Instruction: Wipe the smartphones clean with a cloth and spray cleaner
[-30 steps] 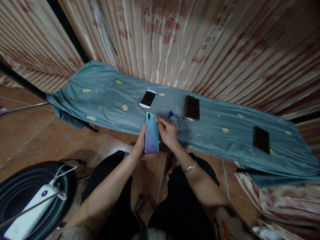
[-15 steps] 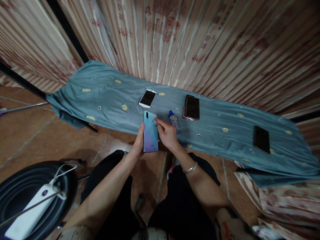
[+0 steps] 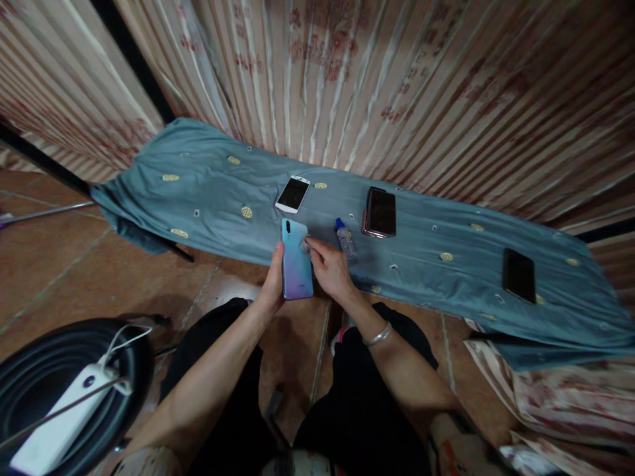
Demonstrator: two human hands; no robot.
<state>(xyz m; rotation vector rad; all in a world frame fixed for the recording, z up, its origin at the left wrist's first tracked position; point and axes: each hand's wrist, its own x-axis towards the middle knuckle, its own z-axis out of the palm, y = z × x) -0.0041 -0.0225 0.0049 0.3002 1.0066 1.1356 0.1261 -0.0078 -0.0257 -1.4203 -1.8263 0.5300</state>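
My left hand (image 3: 272, 277) is closed around a blue-purple phone (image 3: 297, 268), its back with the camera strip facing up. Pinched in the fingers of my right hand (image 3: 333, 270) is a small pale cloth (image 3: 305, 245), which touches the phone's back near its right edge. The cloth is mostly hidden by my fingers. Just beyond the phone, a white phone (image 3: 293, 194) lies screen up. A clear bottle with a blue cap (image 3: 346, 240) lies right behind my right hand.
A teal cloth (image 3: 223, 192) covers the long, narrow bench. Farther right lie stacked phones (image 3: 381, 213) and a black phone (image 3: 518, 275). Pleated curtains (image 3: 317, 79) hang behind. On the floor at left are a black hose coil (image 3: 30, 350) and a white power strip (image 3: 59, 423).
The pale cloth has slid slightly down the phone's back with my right hand. The phone has shifted a little to the left. Other things stay where they were.
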